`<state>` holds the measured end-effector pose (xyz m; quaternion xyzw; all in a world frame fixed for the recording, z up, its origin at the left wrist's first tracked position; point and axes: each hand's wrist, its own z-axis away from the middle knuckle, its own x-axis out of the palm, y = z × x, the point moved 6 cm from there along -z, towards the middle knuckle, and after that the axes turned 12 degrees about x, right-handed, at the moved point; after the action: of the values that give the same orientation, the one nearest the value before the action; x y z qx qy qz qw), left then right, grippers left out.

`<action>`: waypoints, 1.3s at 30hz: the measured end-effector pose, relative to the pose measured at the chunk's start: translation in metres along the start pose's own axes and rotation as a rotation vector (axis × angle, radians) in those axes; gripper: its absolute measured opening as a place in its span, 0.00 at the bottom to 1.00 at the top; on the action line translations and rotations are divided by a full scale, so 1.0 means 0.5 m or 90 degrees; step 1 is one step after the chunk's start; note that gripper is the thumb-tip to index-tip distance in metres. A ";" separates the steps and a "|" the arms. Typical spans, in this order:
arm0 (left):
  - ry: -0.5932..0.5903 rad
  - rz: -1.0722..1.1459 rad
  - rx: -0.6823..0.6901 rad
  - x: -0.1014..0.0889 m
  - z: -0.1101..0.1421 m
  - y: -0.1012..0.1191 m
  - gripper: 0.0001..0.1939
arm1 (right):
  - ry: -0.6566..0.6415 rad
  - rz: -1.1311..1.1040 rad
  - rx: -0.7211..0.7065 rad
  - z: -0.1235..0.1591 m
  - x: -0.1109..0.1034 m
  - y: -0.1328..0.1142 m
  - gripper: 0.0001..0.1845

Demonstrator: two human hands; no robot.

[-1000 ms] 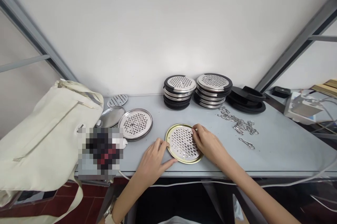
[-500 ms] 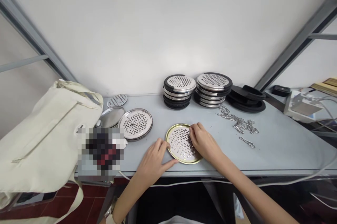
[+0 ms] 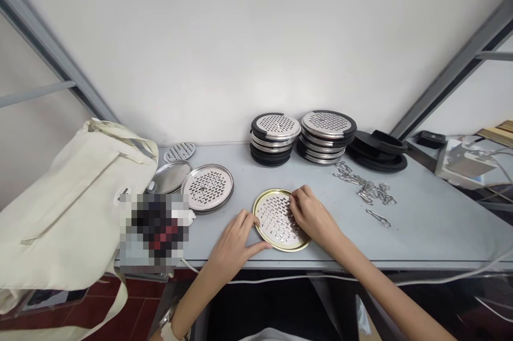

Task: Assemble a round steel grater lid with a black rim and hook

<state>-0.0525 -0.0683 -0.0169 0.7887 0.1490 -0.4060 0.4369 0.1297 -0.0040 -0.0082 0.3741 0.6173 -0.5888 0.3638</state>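
Note:
A round perforated metal disc with a gold-coloured rim (image 3: 276,218) lies flat near the front edge of the table. At its lower left, my left hand (image 3: 234,239) holds the rim, with the thumb along the front and the index finger on the left side. My right hand (image 3: 312,215) rests on the disc's right side, its fingers curled and pressed at the rim. Whether a small part sits beneath those fingertips is hidden. To the left is a silver perforated disc (image 3: 207,187) atop others, overlapping a plain metal disc (image 3: 172,176).
Two stacks of perforated discs with black edging (image 3: 277,126) (image 3: 328,123) stand against the wall. Black round parts (image 3: 377,151) are at their right, with a pile of metal clips (image 3: 366,186) in front. A cream bag (image 3: 76,212) covers the left end; a white cable (image 3: 280,278) runs along the front.
The view has shifted very slightly. Both hands keep the same hold on the gold-rimmed disc, and nothing else has visibly moved.

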 end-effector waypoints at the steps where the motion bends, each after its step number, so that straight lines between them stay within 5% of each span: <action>1: -0.003 0.003 -0.004 0.000 0.000 0.000 0.18 | 0.004 -0.009 0.002 -0.001 -0.001 0.001 0.11; 27: -0.011 0.000 -0.030 0.002 -0.001 -0.001 0.18 | 0.001 -0.085 -0.107 -0.033 0.007 0.003 0.09; 34: 0.022 -0.060 0.003 0.002 -0.022 0.005 0.38 | -0.026 -0.176 -0.145 -0.037 0.001 -0.001 0.12; 39: -0.034 -0.093 0.080 0.007 -0.053 0.022 0.48 | -0.053 -0.221 -0.173 -0.039 -0.007 -0.005 0.15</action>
<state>-0.0302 -0.0535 -0.0057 0.7904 0.1684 -0.4665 0.3595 0.1291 0.0151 -0.0033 0.1850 0.7304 -0.5693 0.3290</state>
